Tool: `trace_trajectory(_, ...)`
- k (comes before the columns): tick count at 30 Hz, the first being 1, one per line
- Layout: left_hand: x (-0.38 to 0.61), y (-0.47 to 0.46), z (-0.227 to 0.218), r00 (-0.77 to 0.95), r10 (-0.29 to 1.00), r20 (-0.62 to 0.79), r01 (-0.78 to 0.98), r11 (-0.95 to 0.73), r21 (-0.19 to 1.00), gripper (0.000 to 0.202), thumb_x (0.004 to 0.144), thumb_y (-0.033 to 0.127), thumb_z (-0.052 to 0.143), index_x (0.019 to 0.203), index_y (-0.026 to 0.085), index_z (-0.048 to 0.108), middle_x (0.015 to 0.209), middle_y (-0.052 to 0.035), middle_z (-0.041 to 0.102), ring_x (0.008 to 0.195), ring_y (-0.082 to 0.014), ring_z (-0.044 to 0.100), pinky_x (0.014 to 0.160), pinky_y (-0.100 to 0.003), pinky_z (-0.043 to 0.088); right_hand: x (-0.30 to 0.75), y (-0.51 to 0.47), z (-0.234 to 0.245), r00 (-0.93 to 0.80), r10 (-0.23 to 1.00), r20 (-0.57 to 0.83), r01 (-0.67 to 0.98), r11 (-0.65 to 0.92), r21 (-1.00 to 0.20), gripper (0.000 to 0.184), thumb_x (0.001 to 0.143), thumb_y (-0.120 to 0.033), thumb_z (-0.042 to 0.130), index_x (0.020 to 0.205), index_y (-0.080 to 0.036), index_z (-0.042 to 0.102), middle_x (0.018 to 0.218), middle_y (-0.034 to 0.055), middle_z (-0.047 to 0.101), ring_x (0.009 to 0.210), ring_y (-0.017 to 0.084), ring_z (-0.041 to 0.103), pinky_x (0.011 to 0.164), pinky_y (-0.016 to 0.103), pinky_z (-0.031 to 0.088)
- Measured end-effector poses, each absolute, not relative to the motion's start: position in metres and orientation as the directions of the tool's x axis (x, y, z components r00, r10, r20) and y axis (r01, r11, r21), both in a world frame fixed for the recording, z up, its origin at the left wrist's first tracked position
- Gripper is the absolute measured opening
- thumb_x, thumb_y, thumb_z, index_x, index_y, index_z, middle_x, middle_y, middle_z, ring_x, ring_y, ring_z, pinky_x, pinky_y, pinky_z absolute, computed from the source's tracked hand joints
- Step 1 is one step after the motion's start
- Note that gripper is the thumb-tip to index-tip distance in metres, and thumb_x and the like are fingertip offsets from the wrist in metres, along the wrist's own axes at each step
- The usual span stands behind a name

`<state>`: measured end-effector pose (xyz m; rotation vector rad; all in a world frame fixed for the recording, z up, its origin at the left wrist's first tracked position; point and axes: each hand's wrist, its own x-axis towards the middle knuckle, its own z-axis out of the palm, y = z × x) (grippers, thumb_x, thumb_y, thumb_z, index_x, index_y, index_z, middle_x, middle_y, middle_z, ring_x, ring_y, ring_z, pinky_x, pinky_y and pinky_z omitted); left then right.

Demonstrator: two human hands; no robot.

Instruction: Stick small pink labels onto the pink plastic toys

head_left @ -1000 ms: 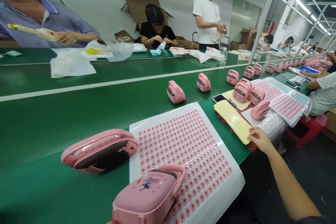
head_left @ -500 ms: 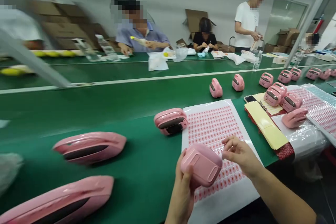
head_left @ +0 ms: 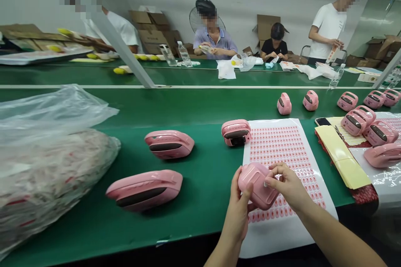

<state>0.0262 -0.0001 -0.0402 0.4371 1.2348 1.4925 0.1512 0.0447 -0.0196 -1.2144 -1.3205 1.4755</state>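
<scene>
- Two bare hands are in view, low in the frame, forearms reaching in from the bottom edge toward each other.
- The left hand (head_left: pixel 237 212) is upright with the fingers raised, cupping one side of a pink plastic device (head_left: pixel 257 185); the grip is firm and closed around the body.
- The right hand (head_left: pixel 287 184) comes in from the right, wrist bent, with its fingertips (head_left: pixel 272 176) pressed on the upper corner of the device in a narrow pinch.
- Device location: between both hands, underside turned up toward the camera, over the lower left of a white sticker sheet (head_left: pixel 275 244). Contact with the sheet cannot be told.
- Three more pink devices lie on the green conveyor belt (head_left: pixel 200 217): two left of the sheet (head_left: pixel 169 144) (head_left: pixel 144 190), one at its top left corner (head_left: pixel 236 132).
- Further right: a pale yellow folder (head_left: pixel 341 160) and a cluster of pink devices (head_left: pixel 357 120) beside a phone (head_left: pixel 322 121).
- A bulging clear plastic bag (head_left: pixel 46 175) lies at far left on the belt.
- Across the line, a seated co-worker in a blue shirt (head_left: pixel 214 41) and another in black (head_left: pixel 275 42) handle small items; a third co-worker (head_left: pixel 328 29) stands.
- Cardboard boxes (head_left: pixel 150 21) are stacked by the wall.
- Print on the sheet is too small to read.
</scene>
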Motion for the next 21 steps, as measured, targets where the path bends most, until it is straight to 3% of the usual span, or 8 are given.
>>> trace_trajectory(9, 0.026, 0.001, -0.039, -0.334, 0.876, -0.349, -0.514, 0.141, 0.846, 0.075, 0.061, 0.055, 0.074, 0.126, 0.029, 0.047, 0.125, -0.0114, 0.056, 0.096, -0.0295, 0.063, 0.060, -0.034, 0.057, 0.146, 0.042, -0.024, -0.171, 0.984, -0.043, 0.144, -0.018, -0.989, 0.008, 0.066, -0.028, 0.068, 0.067, -0.022, 0.064, 0.099, 0.0063, 0.053, 0.102, 0.024, 0.052, 0.088, 0.038, 0.043)
trace_trajectory(15, 0.025, 0.003, -0.044, -0.323, 0.877, -0.356, -0.525, 0.147, 0.838, 0.075, 0.064, 0.056, 0.073, 0.129, 0.030, 0.046, 0.126, -0.0115, 0.056, 0.094, -0.0287, 0.064, 0.059, -0.034, 0.057, 0.137, 0.031, -0.031, -0.087, 0.969, 0.231, 0.276, 0.246, -0.929, 0.007, 0.075, -0.028, 0.063, 0.070, -0.023, 0.062, 0.103, 0.0092, 0.051, 0.106, 0.027, 0.050, 0.092, 0.044, 0.043)
trace_trajectory(18, 0.023, 0.003, -0.049, -0.305, 0.878, -0.369, -0.554, 0.152, 0.819, 0.074, 0.067, 0.058, 0.069, 0.129, 0.026, 0.046, 0.123, -0.0128, 0.059, 0.098, -0.0302, 0.063, 0.063, -0.035, 0.057, 0.137, 0.028, -0.035, -0.016, 0.929, 0.369, 0.234, 0.362, -0.902, 0.013, 0.081, -0.034, 0.058, 0.073, -0.024, 0.061, 0.099, 0.0091, 0.052, 0.105, 0.027, 0.050, 0.094, 0.046, 0.041)
trace_trajectory(21, 0.021, 0.004, -0.054, -0.244, 0.882, -0.404, -0.606, 0.187, 0.773, 0.069, 0.071, 0.061, 0.063, 0.125, 0.019, 0.051, 0.116, -0.0130, 0.065, 0.102, -0.0311, 0.062, 0.073, -0.037, 0.055, 0.144, 0.034, -0.041, 0.050, 0.953, 0.298, 0.113, 0.291, -0.950, 0.023, 0.085, -0.044, 0.051, 0.097, -0.025, 0.059, 0.110, 0.0089, 0.054, 0.113, 0.025, 0.048, 0.100, 0.045, 0.036)
